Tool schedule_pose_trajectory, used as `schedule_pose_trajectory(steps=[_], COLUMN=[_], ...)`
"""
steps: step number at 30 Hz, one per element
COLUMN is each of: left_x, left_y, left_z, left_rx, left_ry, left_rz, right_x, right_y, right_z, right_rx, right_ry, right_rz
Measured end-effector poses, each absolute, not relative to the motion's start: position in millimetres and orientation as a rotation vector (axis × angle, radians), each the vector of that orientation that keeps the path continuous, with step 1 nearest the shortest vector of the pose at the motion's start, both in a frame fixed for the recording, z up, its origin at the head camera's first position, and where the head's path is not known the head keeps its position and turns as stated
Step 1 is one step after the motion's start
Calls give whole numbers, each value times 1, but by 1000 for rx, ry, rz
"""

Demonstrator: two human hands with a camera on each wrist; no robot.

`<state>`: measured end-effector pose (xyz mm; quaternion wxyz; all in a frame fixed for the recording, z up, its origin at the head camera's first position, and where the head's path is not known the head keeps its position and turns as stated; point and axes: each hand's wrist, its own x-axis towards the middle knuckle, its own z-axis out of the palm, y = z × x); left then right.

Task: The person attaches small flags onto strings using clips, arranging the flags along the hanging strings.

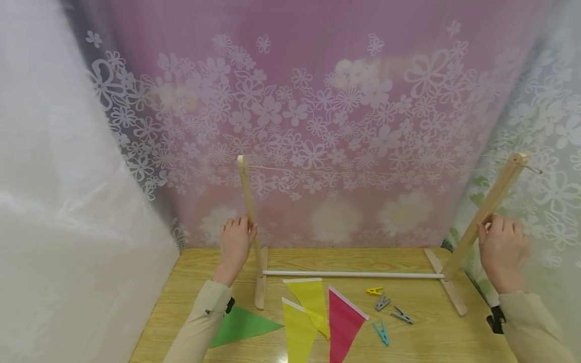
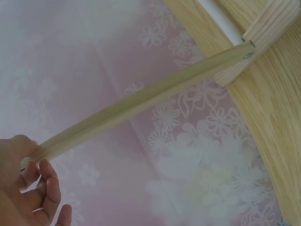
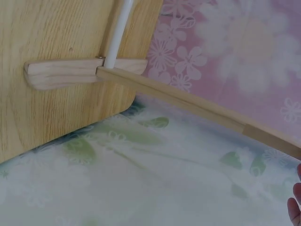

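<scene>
A wooden frame stands toward the back of the table, with a thin string (image 1: 354, 173) stretched between its post tops. My left hand (image 1: 236, 239) pinches the left post (image 1: 247, 194) about midway up; the left wrist view shows thumb and fingers around that post (image 2: 141, 100). On the other side, my right hand (image 1: 503, 247) holds the right post (image 1: 492, 201), which leans outward. In the right wrist view only some fingertips (image 3: 295, 209) show, right by the post (image 3: 188, 101). A white rod (image 1: 354, 274) joins both posts low down, near their wooden feet (image 1: 260, 292).
In front of the frame lie a green pennant (image 1: 245, 325), two overlapping yellow pennants (image 1: 297, 327) and a pink pennant (image 1: 342, 322). Several clothespins (image 1: 403, 315) are scattered to their right. A flowered curtain (image 1: 317, 116) hangs close behind the wooden table (image 1: 181, 307).
</scene>
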<state>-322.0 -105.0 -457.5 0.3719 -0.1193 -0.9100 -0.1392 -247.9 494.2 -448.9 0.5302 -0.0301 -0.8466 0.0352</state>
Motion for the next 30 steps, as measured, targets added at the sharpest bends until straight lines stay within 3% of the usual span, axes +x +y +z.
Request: schedule_pose_trajectory(steps=[30], left_x=[-316], left_y=[-133], left_z=[-453], left_rx=[-248], left_ry=[-2387], left_rz=[-443], right_x=[-253], right_y=[465], right_z=[-449], right_rx=[-41], right_ry=[-2049], right_rz=[168])
